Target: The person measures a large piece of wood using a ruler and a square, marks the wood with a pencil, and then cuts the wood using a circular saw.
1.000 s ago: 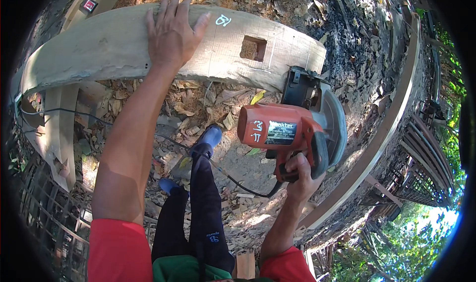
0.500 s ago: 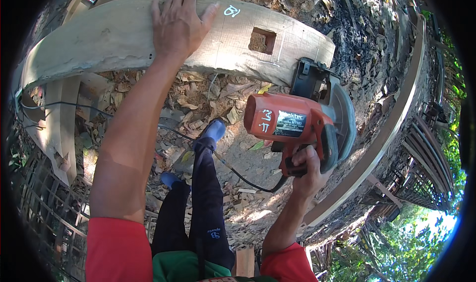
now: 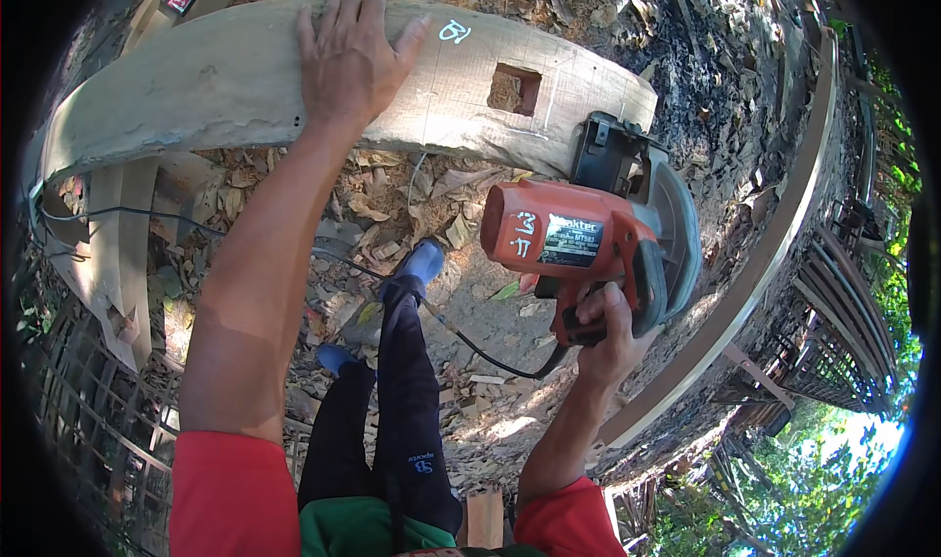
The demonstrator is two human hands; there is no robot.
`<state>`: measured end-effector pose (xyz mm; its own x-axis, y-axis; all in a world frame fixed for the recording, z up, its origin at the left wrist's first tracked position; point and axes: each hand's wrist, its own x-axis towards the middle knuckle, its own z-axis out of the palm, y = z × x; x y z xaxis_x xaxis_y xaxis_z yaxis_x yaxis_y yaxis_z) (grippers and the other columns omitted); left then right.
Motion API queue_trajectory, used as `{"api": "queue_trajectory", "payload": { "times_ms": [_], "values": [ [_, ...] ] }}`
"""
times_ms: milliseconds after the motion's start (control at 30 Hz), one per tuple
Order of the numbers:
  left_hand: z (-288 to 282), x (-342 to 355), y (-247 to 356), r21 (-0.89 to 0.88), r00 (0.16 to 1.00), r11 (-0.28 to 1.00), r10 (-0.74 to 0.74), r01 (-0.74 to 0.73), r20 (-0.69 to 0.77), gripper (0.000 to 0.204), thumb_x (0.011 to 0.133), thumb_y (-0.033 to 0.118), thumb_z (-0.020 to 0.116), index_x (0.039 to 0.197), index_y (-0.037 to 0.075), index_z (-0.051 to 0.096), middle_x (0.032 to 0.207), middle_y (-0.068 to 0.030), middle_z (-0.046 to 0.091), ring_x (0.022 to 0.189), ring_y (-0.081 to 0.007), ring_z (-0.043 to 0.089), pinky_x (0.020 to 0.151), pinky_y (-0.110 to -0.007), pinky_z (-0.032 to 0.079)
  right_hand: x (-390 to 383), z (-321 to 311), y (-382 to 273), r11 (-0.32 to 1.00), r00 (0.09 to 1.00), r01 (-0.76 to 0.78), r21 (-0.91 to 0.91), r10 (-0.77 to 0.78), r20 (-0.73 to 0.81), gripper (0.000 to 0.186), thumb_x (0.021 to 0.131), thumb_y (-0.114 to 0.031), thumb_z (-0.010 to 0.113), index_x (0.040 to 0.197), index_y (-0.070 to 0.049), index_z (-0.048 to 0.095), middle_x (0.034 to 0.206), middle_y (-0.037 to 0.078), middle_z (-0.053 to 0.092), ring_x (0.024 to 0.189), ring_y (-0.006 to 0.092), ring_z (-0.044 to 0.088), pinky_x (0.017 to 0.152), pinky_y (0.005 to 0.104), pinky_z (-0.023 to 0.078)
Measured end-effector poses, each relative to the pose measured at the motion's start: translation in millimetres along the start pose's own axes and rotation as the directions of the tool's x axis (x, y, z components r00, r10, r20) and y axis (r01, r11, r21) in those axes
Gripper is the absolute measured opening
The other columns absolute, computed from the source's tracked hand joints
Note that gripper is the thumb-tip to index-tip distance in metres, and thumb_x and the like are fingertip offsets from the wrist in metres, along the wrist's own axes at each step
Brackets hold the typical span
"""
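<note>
Ground (image 3: 474,302) with dry leaves (image 3: 367,207)

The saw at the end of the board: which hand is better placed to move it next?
Probably the right hand: it grips the saw, while the left hand lies spread on the board, away from the saw.

Red sleeves (image 3: 235,493), a green top (image 3: 333,524), pale-marked dark trousers (image 3: 412,400) and blue shoes (image 3: 423,261) are worn; both hands (image 3: 351,75) are uncovered.
</note>
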<state>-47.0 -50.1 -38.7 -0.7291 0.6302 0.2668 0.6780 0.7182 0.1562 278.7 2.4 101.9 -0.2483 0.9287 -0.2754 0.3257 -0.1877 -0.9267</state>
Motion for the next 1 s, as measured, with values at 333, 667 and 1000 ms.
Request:
{"api": "queue_trajectory", "payload": {
  "times_ms": [333, 667, 1000],
  "values": [
    [-1.6, -0.2, 0.9, -0.023, 1.000, 1.000, 0.004, -0.004, 0.002, 0.063, 0.094, 0.056, 0.049, 0.137, 0.010, 0.051, 0.146, -0.0116, 0.045, 0.141, -0.0259, 0.033, 0.116, -0.052, 0.017, 11.6, 5.4, -1.2, 0.999, 0.999, 0.048, -0.003, -0.048, 0.012, 0.019, 0.086, -0.010, 0.060, 0.097, 0.005, 0.054, 0.059, 0.006, 0.051, 0.052, 0.0146, 0.049, 0.056, 0.0322, 0.045],
    [-2.9, 0.0, 1.2, -0.033, 1.000, 0.999, 0.006, -0.005, 0.017, 0.062, 0.094, 0.054, 0.050, 0.135, 0.008, 0.051, 0.144, -0.0138, 0.047, 0.140, -0.0285, 0.034, 0.116, -0.054, 0.017, 17.9, 5.5, -2.8, 1.000, 1.000, -0.001, 0.014, 0.001, 0.006, 0.028, 0.084, -0.013, 0.065, 0.105, 0.005, 0.060, 0.064, 0.004, 0.055, 0.054, 0.0101, 0.050, 0.053, 0.0243, 0.040],
    [-8.4, 1.3, 6.7, -0.079, 0.999, 0.997, -0.004, 0.008, 0.042, 0.060, 0.094, 0.050, 0.052, 0.135, 0.006, 0.052, 0.144, -0.0156, 0.047, 0.141, -0.0297, 0.033, 0.116, -0.053, 0.017, 26.1, 10.5, -9.0, 0.998, 1.000, 0.024, -0.057, -0.024, 0.000, 0.018, 0.087, -0.011, 0.061, 0.097, 0.004, 0.058, 0.059, 0.004, 0.052, 0.051, 0.0123, 0.049, 0.051, 0.0268, 0.040]
  ]
}}
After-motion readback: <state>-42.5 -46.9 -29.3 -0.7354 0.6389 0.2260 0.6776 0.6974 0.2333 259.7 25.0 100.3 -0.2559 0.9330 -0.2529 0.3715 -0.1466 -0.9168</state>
